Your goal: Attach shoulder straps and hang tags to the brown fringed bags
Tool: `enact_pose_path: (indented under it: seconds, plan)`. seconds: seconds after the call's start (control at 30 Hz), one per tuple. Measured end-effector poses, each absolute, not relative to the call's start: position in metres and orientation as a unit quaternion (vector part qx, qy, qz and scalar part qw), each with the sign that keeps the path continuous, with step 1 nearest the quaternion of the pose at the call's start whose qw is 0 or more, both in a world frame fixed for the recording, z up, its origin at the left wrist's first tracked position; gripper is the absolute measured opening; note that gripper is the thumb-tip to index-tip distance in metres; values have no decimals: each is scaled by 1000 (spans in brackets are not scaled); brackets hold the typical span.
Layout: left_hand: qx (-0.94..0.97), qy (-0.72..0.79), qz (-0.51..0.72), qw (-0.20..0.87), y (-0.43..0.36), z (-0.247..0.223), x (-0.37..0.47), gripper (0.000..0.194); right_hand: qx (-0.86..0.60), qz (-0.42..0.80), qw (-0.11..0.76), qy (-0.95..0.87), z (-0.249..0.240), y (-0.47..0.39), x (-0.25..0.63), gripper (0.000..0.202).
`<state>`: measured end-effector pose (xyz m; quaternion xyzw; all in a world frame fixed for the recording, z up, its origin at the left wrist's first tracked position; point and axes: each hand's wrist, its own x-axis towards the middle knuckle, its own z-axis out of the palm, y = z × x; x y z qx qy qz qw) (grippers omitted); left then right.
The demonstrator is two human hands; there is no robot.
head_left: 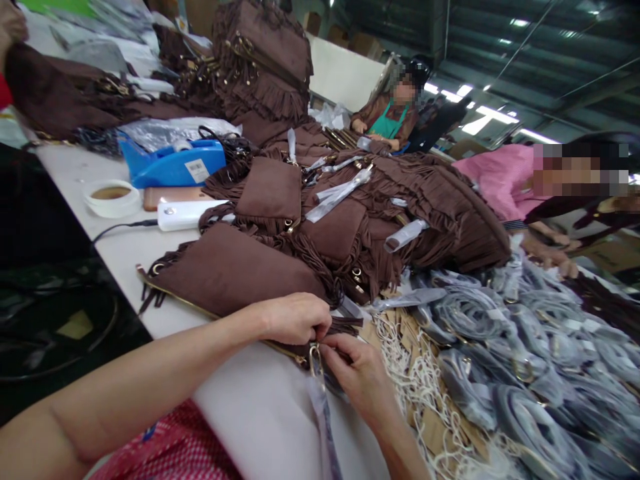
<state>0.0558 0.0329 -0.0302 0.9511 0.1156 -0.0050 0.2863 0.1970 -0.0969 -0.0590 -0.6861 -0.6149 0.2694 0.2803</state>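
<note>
Two bare hands meet at the near middle of the white table (pixel 255 407), the left hand (pixel 295 319) with its fingers curled in and the right hand (pixel 363 377) with thumb and forefinger almost together, both pinching the upper end of a long, oval gold clasp (pixel 316 363). From this clasp a narrow strap (pixel 325 427) in crinkled clear plastic hangs toward the near edge. Just beside the left hand lies a flat brown bag (pixel 245 270), soft and matte like suede, with thin fringes and a gold zip along its near side. Farther, similar fringed bags (pixel 450 200) make a loose heap. At left stands a glossy blue tape dispenser (pixel 173 163); at right, round coils of straps (pixel 470 320) shine in their plastic beside thin white strings (pixel 430 383). The fingertips hide the top of the clasp, so I cannot tell whether it is joined to the bag. The strap's lower end is cut off by the near border, and the far bags are slightly blurred.
</note>
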Motion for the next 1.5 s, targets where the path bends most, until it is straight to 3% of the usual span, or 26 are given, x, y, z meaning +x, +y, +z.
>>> enact_pose_path:
  seconds: [0.33, 0.67, 0.87, 1.1, 1.3, 1.5]
  plan:
    - [943, 94, 34, 319, 31, -20, 37, 13, -683, 276, 267, -622, -61, -98, 197, 23]
    - [964, 109, 35, 239, 19, -27, 46, 15, -680, 270, 267, -627, -61, -98, 198, 22]
    - [925, 136, 138, 328, 25, -26, 42, 14, -685, 258, 329, -596, -63, -101, 200, 25]
    - [878, 151, 242, 385, 29, -29, 48, 11, -673, 364, 406, -501, -57, -100, 194, 37]
    - [871, 152, 235, 404, 20, -28, 52, 11, -679, 272, 406, -548, -57, -96, 189, 29]
    - [879, 159, 160, 420, 20, -31, 46, 11, -684, 267, 435, -521, -56, -96, 192, 26]
